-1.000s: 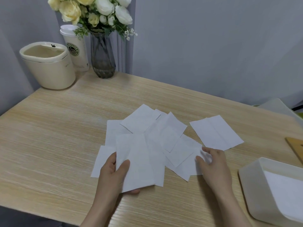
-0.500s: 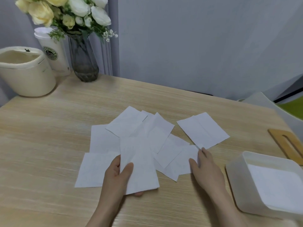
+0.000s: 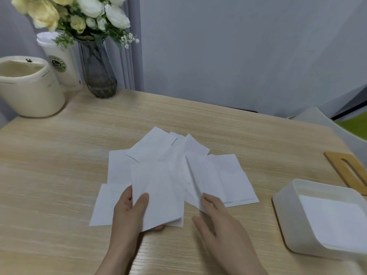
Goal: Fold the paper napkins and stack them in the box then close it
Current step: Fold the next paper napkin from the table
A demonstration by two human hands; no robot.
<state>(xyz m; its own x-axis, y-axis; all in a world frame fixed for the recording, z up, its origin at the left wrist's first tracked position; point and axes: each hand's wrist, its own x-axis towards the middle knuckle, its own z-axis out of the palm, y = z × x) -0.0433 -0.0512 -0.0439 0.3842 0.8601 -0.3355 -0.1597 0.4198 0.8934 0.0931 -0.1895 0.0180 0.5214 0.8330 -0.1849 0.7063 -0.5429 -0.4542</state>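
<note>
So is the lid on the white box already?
No, the white box is open on top with a napkin showing inside, and the wooden lid lies on the table behind it.

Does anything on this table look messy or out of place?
Only the paper napkins: they lie fanned and overlapping at odd angles mid-table, not stacked. The white box sits open, its bamboo lid lying apart behind it. Nothing looks spilled or damaged.

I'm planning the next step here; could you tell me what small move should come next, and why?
Probably lift the white folded napkin toward the white plastic box: the left hand already pinches it, and the open box already holds napkins.
</note>
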